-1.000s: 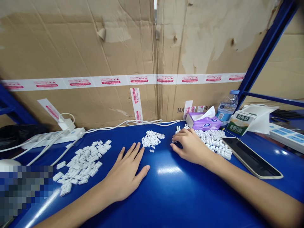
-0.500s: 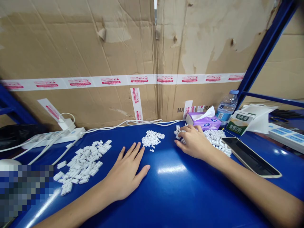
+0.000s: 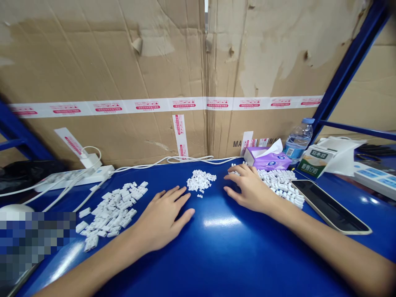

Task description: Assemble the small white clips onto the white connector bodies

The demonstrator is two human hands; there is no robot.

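Note:
My left hand (image 3: 163, 214) lies palm down on the blue table (image 3: 222, 260), fingers apart and holding nothing. It is between a pile of flat white plastic pieces (image 3: 116, 210) on the left and a small heap of tiny white parts (image 3: 199, 180) in the middle. My right hand (image 3: 247, 187) is palm down with parted fingers at the left side of a pile of white pieces (image 3: 283, 183). It partly covers that pile, and no held piece shows between thumb and fingers.
Behind the right pile stand a purple tissue pack (image 3: 267, 159), a water bottle (image 3: 298, 140) and a green-white carton (image 3: 317, 159). A phone (image 3: 331, 206) lies at the right. Power strips (image 3: 77, 178) and white cables run along the back left, before cardboard (image 3: 154, 136).
My right hand has shifted slightly left, uncovering more of the right pile. The fingers of my left hand are a little more bent. The whole view has moved slightly.

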